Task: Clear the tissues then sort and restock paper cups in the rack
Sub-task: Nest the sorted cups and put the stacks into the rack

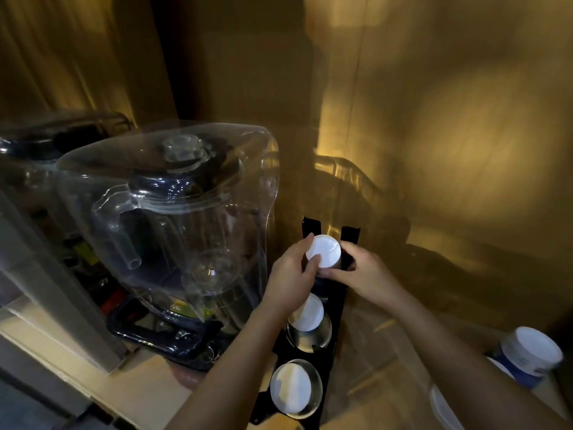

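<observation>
A black cup rack (336,318) runs from the counter's front edge back toward the wall, right of centre. Both hands hold an upside-down stack of paper cups (324,251) with a white bottom over the rack's far slot. My left hand (291,274) grips its left side and my right hand (362,271) its right side. The middle slot holds another white-bottomed cup stack (307,313), and the near slot a third cup stack (293,387). No tissues are visible.
A blender (173,231) under a clear plastic cover stands just left of the rack, with a second one (46,144) behind it. A blue-and-white cup stack (527,355) lies on the counter at the right. A golden wall (449,150) is close behind.
</observation>
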Motion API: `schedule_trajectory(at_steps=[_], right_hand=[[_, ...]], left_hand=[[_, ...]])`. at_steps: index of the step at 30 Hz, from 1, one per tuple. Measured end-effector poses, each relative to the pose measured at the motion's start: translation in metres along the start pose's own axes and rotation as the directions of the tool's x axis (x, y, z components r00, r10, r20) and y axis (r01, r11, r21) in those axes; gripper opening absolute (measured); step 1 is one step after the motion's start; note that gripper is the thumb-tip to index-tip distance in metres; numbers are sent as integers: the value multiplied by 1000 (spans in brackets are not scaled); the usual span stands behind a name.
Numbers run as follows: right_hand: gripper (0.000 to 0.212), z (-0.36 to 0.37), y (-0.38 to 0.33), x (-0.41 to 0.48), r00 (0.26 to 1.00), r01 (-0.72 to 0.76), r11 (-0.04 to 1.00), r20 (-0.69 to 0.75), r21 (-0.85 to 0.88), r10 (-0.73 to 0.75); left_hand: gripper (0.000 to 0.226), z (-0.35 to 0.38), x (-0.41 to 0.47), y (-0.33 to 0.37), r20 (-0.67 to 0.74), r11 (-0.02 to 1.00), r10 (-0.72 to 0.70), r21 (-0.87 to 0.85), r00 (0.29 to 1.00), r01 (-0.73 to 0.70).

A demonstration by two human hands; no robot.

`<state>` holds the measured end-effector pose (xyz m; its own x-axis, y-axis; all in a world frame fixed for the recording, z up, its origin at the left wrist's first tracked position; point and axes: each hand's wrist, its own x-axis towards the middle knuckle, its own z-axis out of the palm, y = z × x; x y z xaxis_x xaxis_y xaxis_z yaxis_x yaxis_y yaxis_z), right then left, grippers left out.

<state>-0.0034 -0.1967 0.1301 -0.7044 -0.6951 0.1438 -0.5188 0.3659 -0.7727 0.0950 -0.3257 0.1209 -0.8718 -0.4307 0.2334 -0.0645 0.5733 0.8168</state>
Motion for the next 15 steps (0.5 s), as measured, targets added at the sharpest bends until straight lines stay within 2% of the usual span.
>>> schedule_trajectory(at_steps=[3, 8, 12, 15], right_hand=[[55, 2, 2, 0, 1000, -1, 1000, -2, -10, 1], [56, 1, 0, 0, 1000, -17, 999, 16, -40, 18], [59, -8, -4, -2, 997, -23, 990, 64, -138, 33], [66, -24, -4, -8, 998, -28, 978, 51, -207, 39]], left_hand=[[49, 3, 0, -5, -15, 993, 63, 102, 998, -61], [49, 3, 0, -6, -21, 984, 85, 157, 996, -81], [48, -1, 1, 6, -7, 935, 152, 324, 988, -141], [45, -2, -1, 27, -71, 900, 217, 401, 974, -172]])
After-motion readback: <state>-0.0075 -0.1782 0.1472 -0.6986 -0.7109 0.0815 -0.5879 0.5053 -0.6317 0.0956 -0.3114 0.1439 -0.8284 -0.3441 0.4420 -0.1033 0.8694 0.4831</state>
